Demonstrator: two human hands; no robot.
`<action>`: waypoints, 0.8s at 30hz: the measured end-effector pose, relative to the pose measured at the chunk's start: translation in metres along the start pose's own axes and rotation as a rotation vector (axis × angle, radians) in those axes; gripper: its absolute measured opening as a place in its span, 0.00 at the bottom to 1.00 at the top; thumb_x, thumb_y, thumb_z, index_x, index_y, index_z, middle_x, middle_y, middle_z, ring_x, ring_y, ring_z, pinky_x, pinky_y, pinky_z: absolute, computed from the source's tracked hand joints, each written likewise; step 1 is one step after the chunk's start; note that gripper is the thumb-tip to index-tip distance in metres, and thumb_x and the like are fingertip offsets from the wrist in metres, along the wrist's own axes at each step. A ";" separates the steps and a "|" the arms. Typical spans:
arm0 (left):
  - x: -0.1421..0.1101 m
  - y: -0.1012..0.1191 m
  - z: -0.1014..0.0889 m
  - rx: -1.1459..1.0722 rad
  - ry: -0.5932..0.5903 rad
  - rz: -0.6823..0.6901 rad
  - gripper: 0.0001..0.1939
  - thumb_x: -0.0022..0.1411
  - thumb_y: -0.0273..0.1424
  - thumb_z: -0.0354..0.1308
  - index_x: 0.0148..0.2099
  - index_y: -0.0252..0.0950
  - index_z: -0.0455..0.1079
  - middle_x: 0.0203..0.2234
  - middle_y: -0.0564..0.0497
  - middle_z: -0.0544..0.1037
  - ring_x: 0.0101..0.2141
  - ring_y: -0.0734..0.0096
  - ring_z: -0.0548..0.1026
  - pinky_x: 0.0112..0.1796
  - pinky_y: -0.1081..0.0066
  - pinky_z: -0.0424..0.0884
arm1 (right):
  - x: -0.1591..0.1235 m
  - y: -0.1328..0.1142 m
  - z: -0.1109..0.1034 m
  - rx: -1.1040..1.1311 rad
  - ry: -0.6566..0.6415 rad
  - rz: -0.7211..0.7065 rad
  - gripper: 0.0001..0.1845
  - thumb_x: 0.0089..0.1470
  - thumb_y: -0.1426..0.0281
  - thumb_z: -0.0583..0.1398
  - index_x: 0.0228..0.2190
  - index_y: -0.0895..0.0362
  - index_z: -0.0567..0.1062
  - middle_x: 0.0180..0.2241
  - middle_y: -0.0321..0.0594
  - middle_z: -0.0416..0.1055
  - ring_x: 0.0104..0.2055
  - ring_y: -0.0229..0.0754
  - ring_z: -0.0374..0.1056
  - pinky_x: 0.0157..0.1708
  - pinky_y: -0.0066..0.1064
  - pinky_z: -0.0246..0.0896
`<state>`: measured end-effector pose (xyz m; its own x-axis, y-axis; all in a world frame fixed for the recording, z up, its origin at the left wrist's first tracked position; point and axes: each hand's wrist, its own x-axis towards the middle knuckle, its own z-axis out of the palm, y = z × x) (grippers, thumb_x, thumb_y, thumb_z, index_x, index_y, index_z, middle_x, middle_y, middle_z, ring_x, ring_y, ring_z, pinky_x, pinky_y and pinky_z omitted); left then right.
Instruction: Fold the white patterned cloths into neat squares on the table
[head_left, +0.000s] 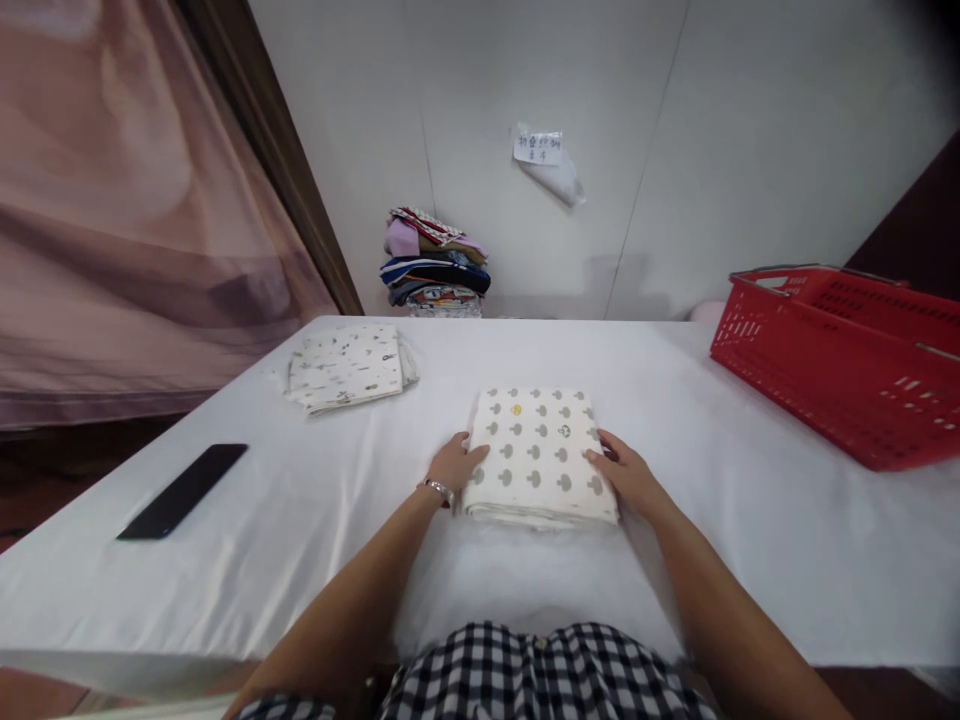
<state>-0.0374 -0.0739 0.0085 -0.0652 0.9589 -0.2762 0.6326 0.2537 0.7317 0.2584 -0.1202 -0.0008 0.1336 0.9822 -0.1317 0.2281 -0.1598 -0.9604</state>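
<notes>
A folded cream cloth (536, 455) with grey mushroom-like prints lies on the white table (300, 530) right in front of me. My left hand (454, 464), a bracelet on its wrist, rests against the cloth's left edge with its fingers over the edge. My right hand (626, 472) touches the right edge the same way. Both hands grip the folded cloth at its sides.
Another folded printed cloth (346, 366) lies at the back left. A black phone (184, 490) sits near the left edge. A red plastic basket (840, 355) stands at the right. A stack of folded clothes (435, 265) is against the far wall.
</notes>
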 end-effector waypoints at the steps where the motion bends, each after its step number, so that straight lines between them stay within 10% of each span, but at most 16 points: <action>1: 0.002 0.000 -0.001 -0.006 -0.017 -0.002 0.33 0.52 0.44 0.57 0.56 0.34 0.60 0.44 0.41 0.75 0.40 0.61 0.75 0.40 0.69 0.67 | 0.001 0.000 0.000 0.008 0.001 -0.004 0.34 0.46 0.59 0.61 0.54 0.54 0.63 0.50 0.44 0.67 0.47 0.49 0.67 0.46 0.40 0.64; 11: 0.038 0.036 -0.006 -0.075 0.069 -0.089 0.34 0.53 0.48 0.55 0.56 0.31 0.59 0.54 0.35 0.65 0.51 0.52 0.67 0.45 0.62 0.64 | 0.074 0.002 -0.003 -0.096 0.082 0.029 0.41 0.44 0.58 0.62 0.58 0.55 0.58 0.55 0.51 0.61 0.52 0.49 0.63 0.50 0.41 0.58; 24: 0.075 0.043 -0.010 -0.197 0.290 0.094 0.32 0.54 0.41 0.56 0.59 0.36 0.54 0.45 0.45 0.73 0.41 0.66 0.73 0.42 0.69 0.67 | 0.133 -0.031 0.020 0.176 0.170 -0.010 0.43 0.43 0.67 0.61 0.59 0.54 0.53 0.57 0.51 0.57 0.47 0.47 0.67 0.39 0.34 0.67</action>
<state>-0.0232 0.0105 0.0257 -0.2481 0.9681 -0.0340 0.4872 0.1550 0.8594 0.2502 0.0174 0.0067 0.2956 0.9507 -0.0932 0.0608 -0.1161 -0.9914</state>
